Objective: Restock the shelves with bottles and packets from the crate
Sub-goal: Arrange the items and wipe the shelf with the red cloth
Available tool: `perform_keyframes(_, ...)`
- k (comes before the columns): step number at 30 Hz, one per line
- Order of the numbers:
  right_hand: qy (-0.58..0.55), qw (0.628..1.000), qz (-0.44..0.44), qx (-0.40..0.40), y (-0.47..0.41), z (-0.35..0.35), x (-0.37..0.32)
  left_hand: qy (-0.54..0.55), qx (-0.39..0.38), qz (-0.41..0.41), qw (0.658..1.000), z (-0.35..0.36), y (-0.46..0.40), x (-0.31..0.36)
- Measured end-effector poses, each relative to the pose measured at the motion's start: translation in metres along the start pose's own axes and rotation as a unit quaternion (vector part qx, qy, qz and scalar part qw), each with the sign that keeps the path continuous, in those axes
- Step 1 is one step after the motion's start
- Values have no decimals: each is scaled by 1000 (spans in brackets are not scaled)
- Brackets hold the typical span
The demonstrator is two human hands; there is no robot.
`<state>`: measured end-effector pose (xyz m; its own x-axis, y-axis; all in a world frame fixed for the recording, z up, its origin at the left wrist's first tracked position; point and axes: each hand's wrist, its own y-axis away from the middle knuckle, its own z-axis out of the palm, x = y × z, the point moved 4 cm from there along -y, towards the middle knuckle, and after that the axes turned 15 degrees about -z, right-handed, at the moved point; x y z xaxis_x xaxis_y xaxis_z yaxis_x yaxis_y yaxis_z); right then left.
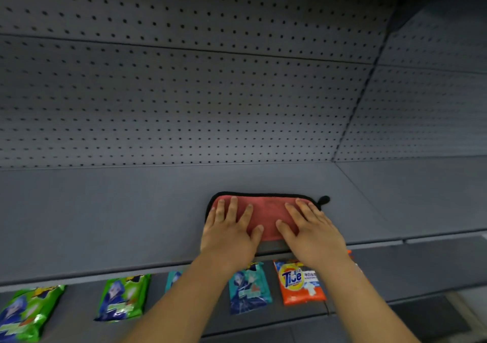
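Note:
A folded pink cloth (pixel 266 212) with a black edge and a small black loop lies on the grey upper shelf (pixel 105 211), close to its front lip. My left hand (pixel 230 233) presses flat on the cloth's left part, fingers spread. My right hand (pixel 309 229) lies flat on its right part in the same way. On the shelf below lie packets: two green ones (pixel 122 298) (pixel 27 313), a teal one (pixel 249 287), another teal one (pixel 174 279) half hidden by my left forearm, and an orange Tide packet (pixel 300 282). No crate or bottle is in view.
A grey pegboard back wall (pixel 184 92) rises behind the upper shelf, with a vertical panel seam (pixel 361 92) at the right. The lower shelf (pixel 408 269) continues to the right past the orange packet.

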<state>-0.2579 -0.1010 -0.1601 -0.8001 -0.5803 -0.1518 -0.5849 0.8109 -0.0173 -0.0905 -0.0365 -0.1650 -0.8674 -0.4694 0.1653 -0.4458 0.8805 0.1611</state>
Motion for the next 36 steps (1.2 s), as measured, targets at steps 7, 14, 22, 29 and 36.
perform_keyframes(7, -23, 1000, -9, -19, -17, 4, -17, 4, 5, -19, 1000, -3, -9, -16)
perform_keyframes(14, -31, 996, -76, -34, -52, 23, -127, 20, 41, -80, 996, -22, -14, -131)
perform_keyframes(22, -46, 988, -130, -63, -89, 42, -261, 21, 54, -137, 989, -51, -12, -263)
perform_keyframes(29, -49, 984, -155, -65, -104, 60, -349, 10, 48, -170, 984, -68, -11, -351)
perform_keyframes(36, -56, 990, -119, -41, -80, 52, -302, 21, 40, -132, 990, -58, 3, -308)
